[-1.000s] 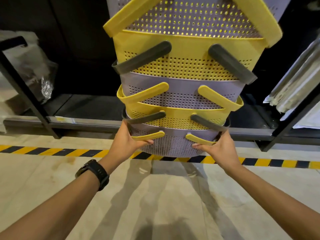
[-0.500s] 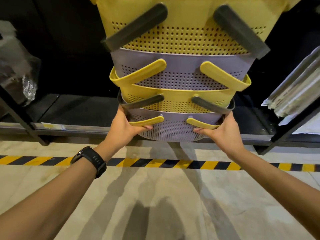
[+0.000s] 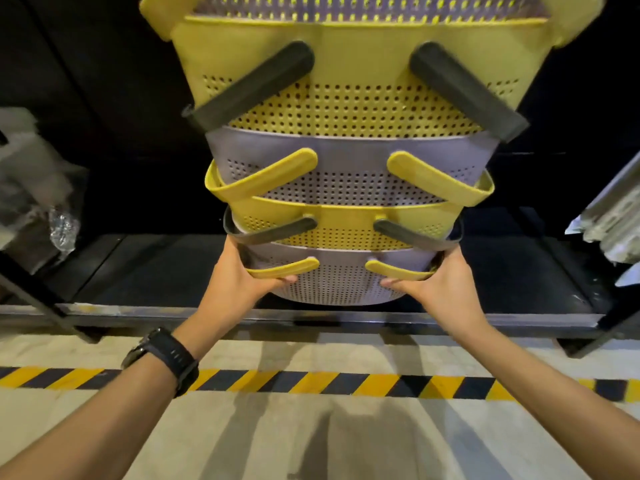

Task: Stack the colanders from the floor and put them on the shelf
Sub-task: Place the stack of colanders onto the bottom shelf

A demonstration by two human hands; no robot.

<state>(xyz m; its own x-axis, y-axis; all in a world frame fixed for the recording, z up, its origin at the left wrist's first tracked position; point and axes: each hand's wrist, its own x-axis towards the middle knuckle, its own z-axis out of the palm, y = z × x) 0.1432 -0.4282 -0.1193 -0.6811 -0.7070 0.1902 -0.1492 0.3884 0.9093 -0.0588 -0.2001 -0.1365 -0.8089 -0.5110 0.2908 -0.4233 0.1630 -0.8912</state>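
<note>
A tall stack of colanders [image 3: 341, 188], alternating yellow and grey with perforated walls and long handles, rises out of the top of the view. My left hand [image 3: 235, 275] grips the bottom grey colander [image 3: 337, 284] on its left side, thumb under a yellow handle. My right hand [image 3: 440, 282] grips its right side the same way. The stack's base hangs just above the front of the low black shelf [image 3: 156, 268]. The top of the stack is cut off.
The shelf's metal front edge [image 3: 311, 318] runs across the view, with black uprights at left and right. Crumpled plastic wrap [image 3: 38, 199] lies at the left; pale packaged goods [image 3: 613, 216] sit at the right. A yellow-black hazard stripe [image 3: 311, 382] crosses the concrete floor.
The stack has moved forward from over the hazard stripe to over the shelf's front edge, and I have stepped closer to the shelf. Both hands keep their grip.
</note>
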